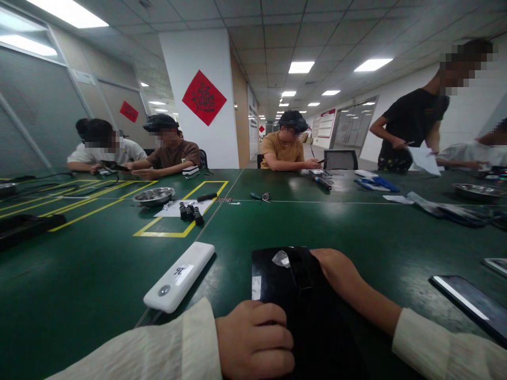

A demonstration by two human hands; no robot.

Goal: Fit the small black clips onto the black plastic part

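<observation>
at the near left edge of the black panel (307,311), left hand (255,338) of the wearer: fingers bent inward, knuckles up, overlapping the panel. fingertips hidden; cannot tell whether they grip it. right hand (327,258) at the panel's far right edge, wrist bent, forearm coming in along its right side. fingers out of sight behind the panel and its raised black bracket (301,272); cannot tell whether they are closed on anything. the panel thus lies between the two hands, to the right of the left hand and to the left of the right.

on the panel, at its far end: small clear plastic piece (281,258), just left of the bracket.

left of the panel, apart from it: white oblong device (180,277) with a label and round silver button, on the green table (396,237). well right of the panel: dark-screened phone (471,303).

beyond the panel, to its left: black cylindrical parts (190,212) on white paper (170,211), metal bowl (156,202) beside the paper. straight beyond the panel: green-handled tool (260,197). farther out past that: seated person in tan shirt (283,150). far right of the panel: standing person in black (415,119).
</observation>
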